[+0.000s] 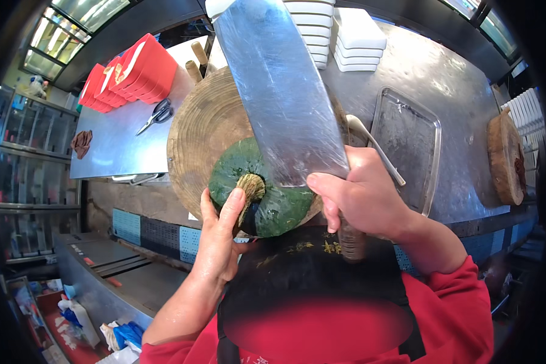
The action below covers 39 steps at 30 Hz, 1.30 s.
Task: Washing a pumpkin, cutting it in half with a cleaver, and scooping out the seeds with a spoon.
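A green squash [282, 211] with a thick, pale stem rests at the near edge of a round wooden chopping block [200, 118]. My left hand [223, 227] lies against the squash's left side, thumb by the stem. In my right hand [364, 191] is a large cleaver [286, 91], gripped at its handle with thumb and finger on the blade's base. The broad blade is raised over the block and hides part of the squash's top. Whether it touches the squash I cannot tell.
On the steel counter [459, 91] stand stacked white dishes [359, 41], an empty metal tray [407, 150], a ladle-like utensil [377, 145] and another wooden block [505, 159]. Left are red containers [148, 68], scissors [157, 116], a brown cloth [81, 144] and two wooden handles [196, 61].
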{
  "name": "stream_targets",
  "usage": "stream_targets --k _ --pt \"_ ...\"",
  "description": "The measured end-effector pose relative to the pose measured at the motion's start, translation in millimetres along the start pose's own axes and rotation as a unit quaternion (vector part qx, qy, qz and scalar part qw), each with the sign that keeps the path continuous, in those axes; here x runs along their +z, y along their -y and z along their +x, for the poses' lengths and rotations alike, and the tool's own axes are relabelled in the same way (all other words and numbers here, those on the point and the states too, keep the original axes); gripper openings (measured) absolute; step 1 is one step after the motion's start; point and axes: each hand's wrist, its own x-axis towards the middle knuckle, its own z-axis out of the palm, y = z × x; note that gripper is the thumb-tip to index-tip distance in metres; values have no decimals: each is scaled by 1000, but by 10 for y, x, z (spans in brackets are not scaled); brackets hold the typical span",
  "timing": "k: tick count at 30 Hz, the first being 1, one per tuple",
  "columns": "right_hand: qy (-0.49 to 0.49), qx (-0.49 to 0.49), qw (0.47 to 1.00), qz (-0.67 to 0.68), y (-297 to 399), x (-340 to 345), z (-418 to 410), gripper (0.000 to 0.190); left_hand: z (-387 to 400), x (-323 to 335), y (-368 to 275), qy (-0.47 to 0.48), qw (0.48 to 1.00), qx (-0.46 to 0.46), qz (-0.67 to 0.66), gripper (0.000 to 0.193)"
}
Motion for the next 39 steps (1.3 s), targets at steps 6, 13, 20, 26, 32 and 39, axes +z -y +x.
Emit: stream_targets --k 6,13,20,26,32,39 --pt "20 -39 999 8 -32 145 47 10 385 -331 -215 31 911 198 359 115" --pt "-21 -148 975 -167 -91 183 53 14 340 -231 -56 48 948 145 281 115" --pt "-29 -184 929 -319 98 102 -369 15 338 -174 134 -55 985 133 91 108" --pt "16 -106 932 -347 16 47 -515 17 262 -59 175 -73 989 113 65 115" --pt "58 -178 890 -416 171 -83 -365 20 226 -22 122 -57 993 78 65 123" --pt "78 -161 887 -426 223 -88 -377 17 120 -76 7 43 994 63 74 119"
